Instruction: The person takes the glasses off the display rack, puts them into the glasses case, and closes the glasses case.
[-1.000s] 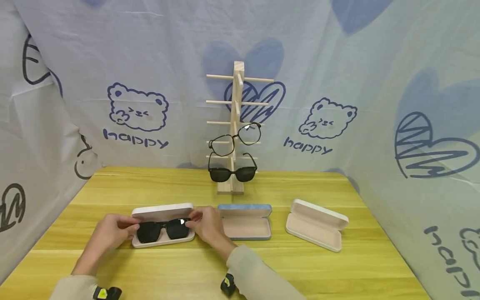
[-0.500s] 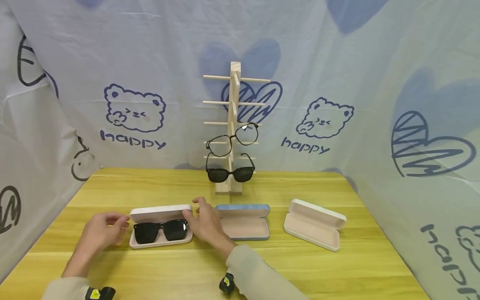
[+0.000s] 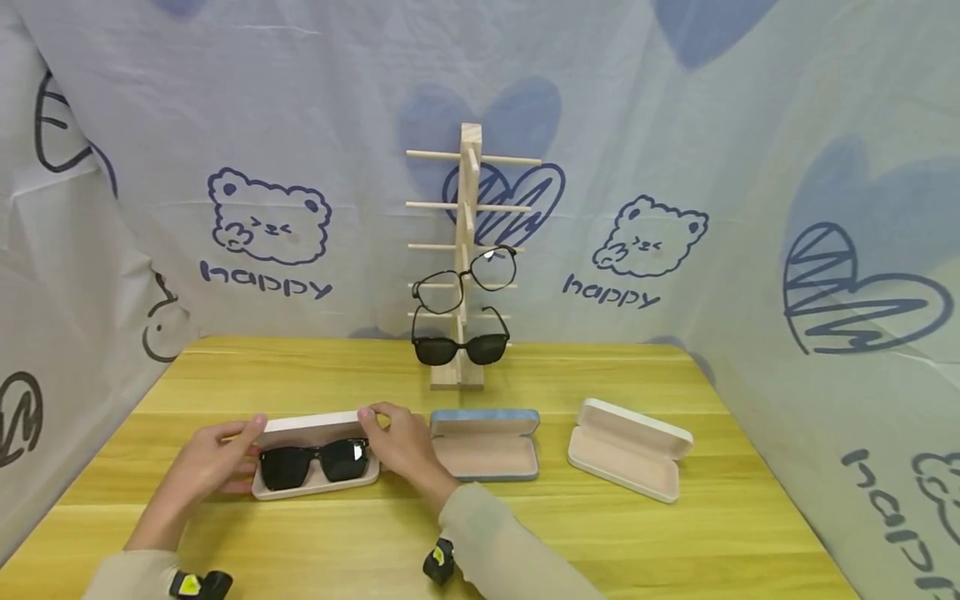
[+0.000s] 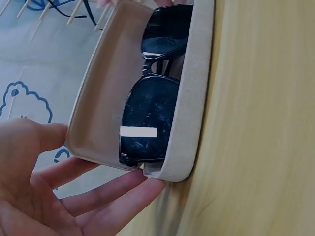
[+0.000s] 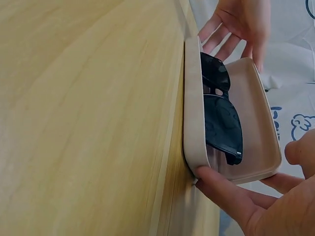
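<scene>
Black sunglasses [image 3: 285, 467] lie in the raised-lid white glasses case [image 3: 311, 427] at the table's left. At its left end, my left hand [image 3: 202, 462] holds the case, thumb on the lid's corner and fingers along the end. Opposite it my right hand [image 3: 405, 442] grips the other end, its thumb at the lid's upper corner. In the left wrist view the sunglasses [image 4: 147, 101] stand with lenses toward the front wall of the case [image 4: 192, 108]. The right wrist view shows a fingertip against the lower shell of the case [image 5: 194, 118].
Right of the case stands an open blue glasses case [image 3: 486, 457], then an open white one [image 3: 630, 454]. Behind them a wooden rack [image 3: 470, 167] bears clear-lens glasses [image 3: 438, 292] and dark sunglasses [image 3: 461, 350]. A printed cloth [image 3: 360, 125] hangs behind the table.
Both hands have let go of the sunglasses, drawn apart, then closed in on the ends and lid of the case. The case has shifted slightly left and nearer.
</scene>
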A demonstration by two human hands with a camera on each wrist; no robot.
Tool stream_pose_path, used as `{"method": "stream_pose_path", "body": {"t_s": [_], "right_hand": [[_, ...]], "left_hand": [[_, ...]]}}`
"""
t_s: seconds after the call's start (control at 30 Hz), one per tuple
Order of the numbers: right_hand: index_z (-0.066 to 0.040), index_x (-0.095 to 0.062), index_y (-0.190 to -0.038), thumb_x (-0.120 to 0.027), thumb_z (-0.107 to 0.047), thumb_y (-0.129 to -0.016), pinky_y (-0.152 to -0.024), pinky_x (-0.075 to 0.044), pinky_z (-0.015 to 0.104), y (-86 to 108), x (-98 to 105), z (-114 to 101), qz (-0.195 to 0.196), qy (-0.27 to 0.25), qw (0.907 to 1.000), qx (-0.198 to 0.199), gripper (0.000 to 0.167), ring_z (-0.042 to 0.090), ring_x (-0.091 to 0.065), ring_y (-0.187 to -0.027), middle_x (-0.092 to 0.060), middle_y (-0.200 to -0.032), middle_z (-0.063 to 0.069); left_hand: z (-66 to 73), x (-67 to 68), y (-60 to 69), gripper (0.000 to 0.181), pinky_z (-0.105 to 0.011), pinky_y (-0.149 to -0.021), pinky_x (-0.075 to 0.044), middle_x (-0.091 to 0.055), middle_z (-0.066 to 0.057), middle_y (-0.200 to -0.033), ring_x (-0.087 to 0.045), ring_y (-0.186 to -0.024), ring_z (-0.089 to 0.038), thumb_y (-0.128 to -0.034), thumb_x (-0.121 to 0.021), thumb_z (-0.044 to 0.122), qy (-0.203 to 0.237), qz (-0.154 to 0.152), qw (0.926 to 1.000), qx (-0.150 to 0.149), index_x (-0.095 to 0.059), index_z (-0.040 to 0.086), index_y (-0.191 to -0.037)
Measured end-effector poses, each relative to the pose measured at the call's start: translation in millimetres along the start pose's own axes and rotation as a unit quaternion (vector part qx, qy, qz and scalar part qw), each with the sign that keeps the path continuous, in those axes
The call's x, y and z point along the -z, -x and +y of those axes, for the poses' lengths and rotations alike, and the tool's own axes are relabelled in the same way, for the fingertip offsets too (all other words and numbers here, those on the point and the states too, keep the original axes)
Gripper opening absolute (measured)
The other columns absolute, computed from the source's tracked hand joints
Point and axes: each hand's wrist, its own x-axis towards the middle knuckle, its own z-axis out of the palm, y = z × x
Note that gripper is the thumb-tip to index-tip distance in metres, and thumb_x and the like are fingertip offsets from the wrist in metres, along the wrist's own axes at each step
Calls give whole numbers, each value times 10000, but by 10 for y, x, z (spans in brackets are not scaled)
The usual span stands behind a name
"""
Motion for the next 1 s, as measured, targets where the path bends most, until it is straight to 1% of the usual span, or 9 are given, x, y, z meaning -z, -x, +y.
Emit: {"method": "stream_pose_path", "body": {"t_s": [0.17, 0.27, 0.4, 0.5, 0.6, 0.73, 0.8, 0.87, 1.0], "right_hand": [[-202, -752, -1242, -654, -425, -1003, -601, -466, 193, -24, -10, -10, 97, 49, 9999, -104, 341, 18, -604, -702, -776, -922, 11], [-206, -757, -1232, -680, -400, -992, -566, -483, 203, -26, 3, -17, -30, -130, 9997, -203, 318, 58, -655, -701, -784, -929, 20], [-215, -761, -1216, -709, -348, -981, -536, -527, 222, -10, 35, -17, -230, -468, 9979, -388, 275, 116, -714, -715, -790, -945, 28], [-215, -773, -1177, -739, -302, -966, -570, -583, 258, 9, 62, -2, -346, -625, 9964, -447, 231, 132, -729, -753, -790, -983, 59], [-203, -774, -1150, -758, -263, -955, -604, -616, 303, 20, 86, 18, -514, -663, 9958, -378, 205, 156, -734, -745, -785, -996, 91], [-195, -773, -1126, -788, -220, -929, -635, -605, 290, 25, 109, 40, -698, -607, 9952, -306, 200, 157, -727, -760, -782, -1002, 101], [-192, -773, -1101, -814, -189, -902, -645, -585, 266, 29, 118, 49, -736, -456, 9959, -255, 203, 136, -712, -791, -780, -1002, 87], [-184, -779, -1064, -832, -151, -880, -681, -573, 243, 35, 113, 63, -759, -201, 9968, -135, 195, 112, -704, -850, -779, -1022, 63], [-144, -797, -1013, -825, -85, -875, -788, -589, 217, 48, 83, 99, -703, 359, 9964, 306, 153, 105, -721, -959, -779, -1074, 34]], "left_hand": [[-12, 54, 17, 865, -394, -796, -662, -465, -450, -1433, -710, -1137, -414, -1086, -409, 529, 333, -257, 9991, 78, -234, -183, -1545], [-15, 80, 24, 828, -396, -815, -660, -444, -459, -1446, -694, -1165, -433, -1094, -424, 486, 444, -362, 9983, 98, -230, -180, -1547], [-27, 87, 31, 782, -403, -826, -658, -479, -448, -1429, -711, -1142, -396, -1097, -463, 427, 526, -424, 9977, 66, -256, -184, -1538], [-55, 79, 38, 733, -411, -840, -655, -522, -434, -1399, -726, -1113, -343, -1092, -508, 360, 690, -478, 9965, 6, -292, -195, -1519], [-91, 85, 50, 678, -410, -865, -648, -538, -418, -1393, -732, -1100, -313, -1074, -567, 302, 902, -554, 9944, 25, -351, -175, -1505], [-139, 107, 72, 590, -403, -892, -641, -528, -399, -1414, -734, -1090, -266, -1034, -647, 242, 1030, -656, 9925, 93, -469, -106, -1475], [-163, 114, 84, 561, -388, -889, -643, -530, -384, -1420, -723, -1078, -208, -1012, -680, 207, 885, -733, 9934, -24, -508, -96, -1452], [-183, 116, 88, 548, -357, -856, -649, -568, -362, -1391, -701, -1053, -157, -979, -721, 178, 560, -765, 9952, -233, -546, -99, -1418], [-202, 87, 84, 525, -240, -765, -608, -654, -329, -1292, -661, -1015, -113, -900, -783, 88, -160, -601, 9959, -663, -596, -115, -1346]]}}
